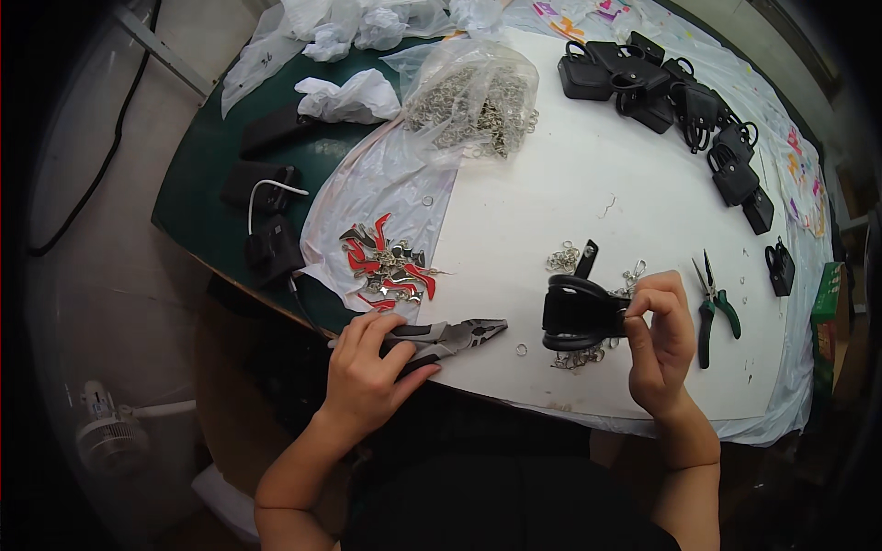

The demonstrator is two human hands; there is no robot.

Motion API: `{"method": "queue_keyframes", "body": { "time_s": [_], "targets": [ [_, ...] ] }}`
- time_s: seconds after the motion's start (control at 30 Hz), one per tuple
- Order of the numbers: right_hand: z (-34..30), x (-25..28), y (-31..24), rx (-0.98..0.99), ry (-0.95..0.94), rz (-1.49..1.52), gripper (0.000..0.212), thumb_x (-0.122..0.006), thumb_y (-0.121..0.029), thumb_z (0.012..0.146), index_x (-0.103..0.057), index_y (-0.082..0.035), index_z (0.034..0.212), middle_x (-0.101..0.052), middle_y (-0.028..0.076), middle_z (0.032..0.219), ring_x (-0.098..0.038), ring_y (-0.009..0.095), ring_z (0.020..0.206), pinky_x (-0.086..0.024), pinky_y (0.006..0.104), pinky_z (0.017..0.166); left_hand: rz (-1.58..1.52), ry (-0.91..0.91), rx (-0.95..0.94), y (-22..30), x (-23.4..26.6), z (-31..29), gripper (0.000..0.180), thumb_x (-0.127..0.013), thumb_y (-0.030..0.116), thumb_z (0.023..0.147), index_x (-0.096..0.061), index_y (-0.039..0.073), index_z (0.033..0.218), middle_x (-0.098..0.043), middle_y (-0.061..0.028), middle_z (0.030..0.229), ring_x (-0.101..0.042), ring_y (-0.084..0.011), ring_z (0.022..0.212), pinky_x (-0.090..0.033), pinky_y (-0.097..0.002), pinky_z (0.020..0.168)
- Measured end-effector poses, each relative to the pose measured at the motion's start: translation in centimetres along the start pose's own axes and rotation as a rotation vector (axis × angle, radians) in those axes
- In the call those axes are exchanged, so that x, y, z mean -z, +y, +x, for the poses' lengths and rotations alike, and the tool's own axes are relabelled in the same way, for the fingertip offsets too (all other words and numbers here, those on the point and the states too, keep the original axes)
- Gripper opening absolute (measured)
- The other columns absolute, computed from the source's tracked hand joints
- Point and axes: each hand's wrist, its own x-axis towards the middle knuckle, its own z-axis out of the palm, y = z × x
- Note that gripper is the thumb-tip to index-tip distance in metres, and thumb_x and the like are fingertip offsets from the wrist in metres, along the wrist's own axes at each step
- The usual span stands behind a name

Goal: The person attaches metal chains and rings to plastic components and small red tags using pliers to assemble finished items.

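Note:
My left hand [369, 367] is wrapped round the grey and black handles of a pair of pliers [459, 336], whose jaws point right over the white board. My right hand [663, 342] pinches a small black pouch with looped straps [585, 314] by its right end, above the board. Under and around that pouch lie small metal chains and clasps [577, 356], partly hidden by it. A single metal ring [521, 349] rests between the pliers and the pouch. Left of it, red and black high-heel shoe charms [390, 266] are heaped on white plastic.
Green-handled needle-nose pliers [714, 312] lie right of my right hand. Several black pouches [643, 87] line the far right. A clear bag of metal chains [482, 101] sits at the back. Black devices [273, 248] and a white cable [253, 207] are on the green left edge.

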Motion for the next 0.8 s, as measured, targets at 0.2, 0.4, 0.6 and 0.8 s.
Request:
{"method": "queue_keyframes", "body": {
  "time_s": [0.2, 0.4, 0.6, 0.8],
  "targets": [
    [0.8, -1.5, -1.4, 0.097, -0.02, -0.039, 0.02, -0.068, 0.009, 0.078, -0.059, -0.003, 0.091, -0.056, 0.007, 0.088, -0.047, 0.02, 0.077, -0.039, 0.0293, 0.063, -0.184, 0.126, 0.013, -1.9, 1.6, -0.3, 0.027, -0.081, 0.012, 0.061, -0.066, -0.003, 0.079, -0.059, -0.0167, 0.103, -0.059, -0.0319, 0.087, -0.05, -0.0371, 0.07],
    [0.5, -2.4, -2.0, 0.253, -0.027, -0.107, 0.025, -0.076, 0.005, 0.072, -0.061, -0.004, 0.09, -0.057, 0.008, 0.088, -0.048, 0.023, 0.075, -0.039, 0.0333, 0.065, -0.145, -0.006, -0.11, 0.8, 6.2, 4.0, 0.033, -0.084, 0.013, 0.051, -0.063, -0.002, 0.072, -0.061, -0.0175, 0.103, -0.06, -0.0297, 0.087, -0.048, -0.0387, 0.07],
    [-0.1, -3.5, -2.0, 0.32, 0.022, -0.12, 0.025, -0.079, -0.001, 0.072, -0.062, -0.005, 0.089, -0.057, 0.006, 0.087, -0.049, 0.023, 0.075, -0.038, 0.0339, 0.066, -0.005, -0.11, -0.212, 2.2, 6.6, 5.7, 0.036, -0.086, 0.017, 0.053, -0.064, -0.003, 0.074, -0.063, -0.0244, 0.124, -0.063, -0.0344, 0.1, -0.048, -0.0417, 0.078],
    [0.1, -3.5, -1.8, 0.316, -0.006, -0.1, 0.024, -0.08, -0.003, 0.072, -0.062, -0.005, 0.088, -0.058, 0.006, 0.086, -0.05, 0.023, 0.075, -0.039, 0.034, 0.066, -0.004, -0.108, -0.231, 1.8, 6.3, 5.8, 0.038, -0.085, 0.018, 0.051, -0.064, -0.003, 0.074, -0.063, -0.0222, 0.123, -0.063, -0.0337, 0.099, -0.047, -0.043, 0.078]
  ]
}}
